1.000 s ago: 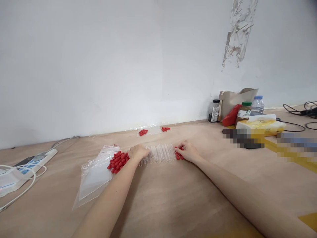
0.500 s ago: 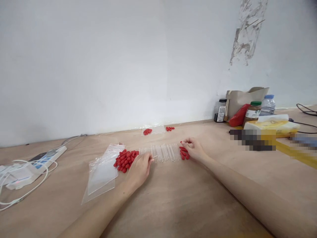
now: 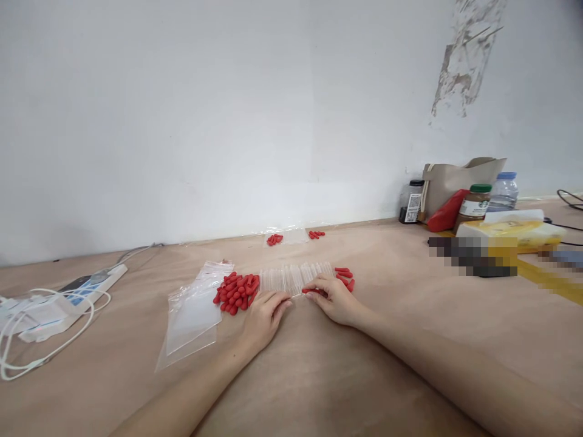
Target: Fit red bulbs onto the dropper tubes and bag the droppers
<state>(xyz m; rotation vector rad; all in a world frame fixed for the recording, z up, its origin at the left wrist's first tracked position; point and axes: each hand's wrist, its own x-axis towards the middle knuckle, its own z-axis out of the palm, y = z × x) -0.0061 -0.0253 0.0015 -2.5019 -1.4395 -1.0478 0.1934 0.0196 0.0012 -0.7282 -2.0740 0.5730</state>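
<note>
Rod [image 3: 297, 295] in LH [image 3: 265, 314], red pc [image 3: 313, 291] in RH [image 3: 336, 300]

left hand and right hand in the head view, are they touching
Apart: the head view shows a gap between the left hand and the right hand, with a thin pale stick visible in it.

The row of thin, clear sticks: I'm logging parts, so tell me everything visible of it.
The row of clear sticks has many slender, colourless, plastic-looking pieces lying closely side by side on the brown tabletop, pointing away from the person. Its left end is beside a pile of red, bulb-shaped pieces. The left hand and right hand are at its near edge; contact is unclear.
</note>
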